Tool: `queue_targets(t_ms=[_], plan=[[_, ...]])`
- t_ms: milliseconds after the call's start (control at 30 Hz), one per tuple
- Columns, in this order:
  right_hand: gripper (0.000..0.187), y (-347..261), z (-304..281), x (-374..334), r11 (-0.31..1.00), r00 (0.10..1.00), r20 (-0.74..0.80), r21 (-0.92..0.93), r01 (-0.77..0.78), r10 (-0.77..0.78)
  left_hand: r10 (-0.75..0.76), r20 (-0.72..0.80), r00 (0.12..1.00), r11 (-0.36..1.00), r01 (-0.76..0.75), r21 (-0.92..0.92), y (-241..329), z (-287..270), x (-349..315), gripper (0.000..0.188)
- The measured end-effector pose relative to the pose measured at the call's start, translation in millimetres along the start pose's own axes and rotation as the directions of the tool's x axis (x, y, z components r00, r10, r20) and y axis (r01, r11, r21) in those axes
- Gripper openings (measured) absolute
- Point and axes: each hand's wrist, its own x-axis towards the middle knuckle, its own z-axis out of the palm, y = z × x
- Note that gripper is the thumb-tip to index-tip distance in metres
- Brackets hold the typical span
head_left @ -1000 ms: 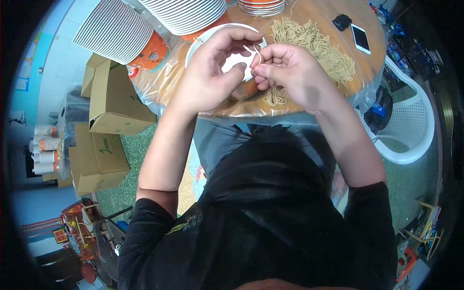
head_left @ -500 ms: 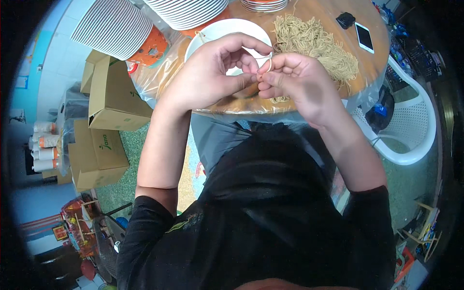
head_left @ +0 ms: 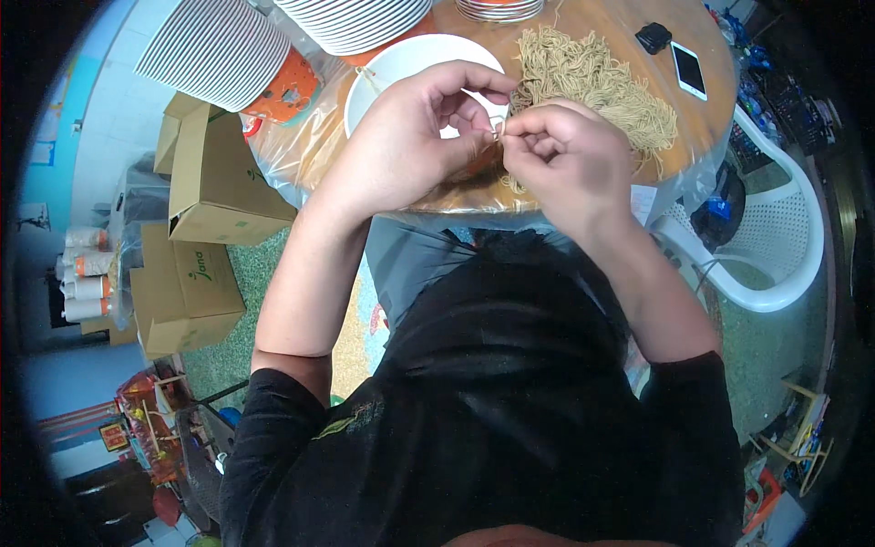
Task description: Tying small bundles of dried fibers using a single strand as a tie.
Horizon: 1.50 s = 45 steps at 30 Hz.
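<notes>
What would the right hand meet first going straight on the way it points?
Likely the left hand, around its thumb tip; a pale strand shows between the two hands, though exact depth is unclear.

Your left hand [head_left: 410, 137] and right hand [head_left: 574, 159] pinched a pale strand [head_left: 498, 127] above the tabletop [head_left: 620, 23], near the bowl [head_left: 401, 66] and yarn pile [head_left: 602, 87].

On our bench [head_left: 597, 13], the bowl [head_left: 406, 62] lies left of the string [head_left: 597, 84], the phone [head_left: 689, 70] right; boxes [head_left: 228, 187] stand left of the bench.
</notes>
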Motion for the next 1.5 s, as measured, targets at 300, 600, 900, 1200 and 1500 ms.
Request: queue_targets(t_ms=[300, 600, 900, 1200, 1500], plan=[[0.021, 22.8, 29.1, -4.1, 0.888, 0.844, -0.281, -0.215, 0.407, -0.456, 0.072, -0.047, 0.996, 0.993, -0.067, 0.101, -5.3, 8.7, -5.4, 0.043], [0.029, 41.4, 44.0, -2.1, 0.794, 0.684, -0.406, -0.257, 0.551, -0.606, -0.122, -0.191, 0.974, 0.989, 0.103, -0.108, -4.7, 11.6, -9.6, 0.023], [0.031, 40.5, 48.9, 2.9, 0.742, 0.624, -0.414, -0.255, 0.62, -0.663, -0.103, -0.132, 0.986, 0.989, 0.116, 0.096, -0.9, 0.8, -11.8, 0.019], [0.024, 25.9, 45.5, -5.7, 0.821, 0.744, -0.37, -0.11, 0.56, -0.557, -0.162, -0.18, 0.97, 0.983, 0.174, 0.053, -12.2, -4.2, -12.0, 0.015], [0.017, 28.2, 62.3, -22.7, 0.79, 0.959, -0.252, 0.557, 0.256, -0.133, 0.027, -0.311, 0.95, 0.879, 0.126, 0.46, -5.0, 9.1, -12.6, 0.017]])
